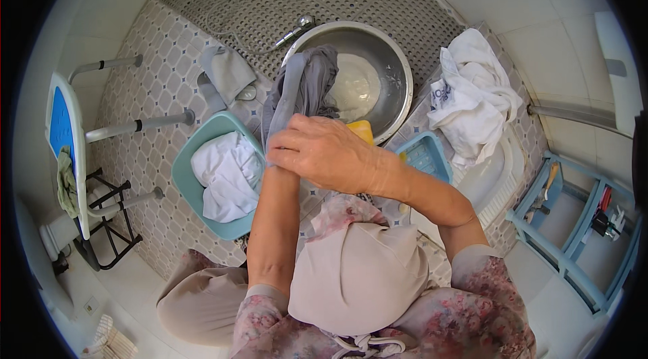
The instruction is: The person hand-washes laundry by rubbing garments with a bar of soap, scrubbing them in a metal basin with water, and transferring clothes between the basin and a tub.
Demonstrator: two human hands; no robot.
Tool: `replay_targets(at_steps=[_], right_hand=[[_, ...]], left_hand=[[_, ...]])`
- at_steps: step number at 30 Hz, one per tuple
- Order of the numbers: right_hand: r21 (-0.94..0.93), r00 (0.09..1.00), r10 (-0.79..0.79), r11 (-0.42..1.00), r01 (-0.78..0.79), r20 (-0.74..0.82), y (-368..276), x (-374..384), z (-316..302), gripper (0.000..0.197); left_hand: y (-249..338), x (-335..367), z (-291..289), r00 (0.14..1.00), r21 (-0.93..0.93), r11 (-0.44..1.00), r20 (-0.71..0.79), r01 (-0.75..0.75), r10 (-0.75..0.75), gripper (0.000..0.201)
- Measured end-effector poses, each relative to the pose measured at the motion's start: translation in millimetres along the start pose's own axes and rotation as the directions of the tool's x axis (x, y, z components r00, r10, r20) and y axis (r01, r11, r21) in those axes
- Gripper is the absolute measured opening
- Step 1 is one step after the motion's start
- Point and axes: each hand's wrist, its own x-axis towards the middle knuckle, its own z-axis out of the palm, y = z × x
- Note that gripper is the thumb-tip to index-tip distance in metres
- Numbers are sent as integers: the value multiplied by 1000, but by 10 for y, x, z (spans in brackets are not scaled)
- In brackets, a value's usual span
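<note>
A wet grey garment [307, 82] hangs over the left rim of a metal basin [403, 82], with part of it inside. My right hand [320, 153] crosses over my left wrist, its fingers bent and closed on the garment's near edge. My left hand is hidden under the grey cloth and behind my right hand; only the left forearm [273, 224] shows. A yellow block-like thing [361, 131] sits at the basin's near rim, just beyond my right hand. Cloudy pale water [356, 85] lies in the basin.
White cloth lies in a teal tub [181, 173] at left. A grey cloth [226, 72] is on the tiles. White towels [472, 89] are heaped at right by a blue basket [428, 156]. A shower head [306, 22] rests behind the basin. A blue rack [567, 251] stands right, a shower chair [62, 136] left.
</note>
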Motion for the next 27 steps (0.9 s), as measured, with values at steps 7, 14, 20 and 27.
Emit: replay_targets(at_steps=[7,14,20,27], right_hand=[[-153,994,-8,988,-9,-113,479,169,520,30],[-230,922,344,897,-378,-176,1301,172,696,27],[-452,837,545,734,-507,-53,1889,-214,575,27],[461,618,769,494,-737,165,1279,-356,901,34]], left_hand=[[-116,64,375,993,-306,951,121,37,1,46],[-95,-7,486,919,-461,805,300,373,-254,52],[-170,-84,260,918,-101,931,235,351,-320,53],[-342,174,-201,902,-157,900,-83,407,-423,32]])
